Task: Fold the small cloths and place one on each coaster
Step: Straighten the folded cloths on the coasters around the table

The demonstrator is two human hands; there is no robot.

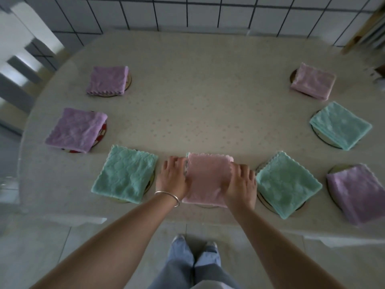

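A folded pink cloth (pixel 208 176) lies at the near middle of the table, over a coaster whose rim (pixel 206 206) shows at its near edge. My left hand (pixel 173 177) rests at the cloth's left edge and my right hand (pixel 241 182) at its right edge, fingers fairly straight. Folded cloths sit on coasters all around: green (pixel 125 174) to the left, green (pixel 287 182) to the right, purple (pixel 76 130) and purple (pixel 108 80) at the far left, pink (pixel 312 83), green (pixel 340 126) and purple (pixel 358 192) on the right.
The table (pixel 198 101) has a pale speckled cover and a rounded left end. A tiled wall (pixel 187 11) stands behind it. A wooden frame (pixel 362 28) leans at the back right. My feet (pixel 193 247) stand on the floor by the table's near edge.
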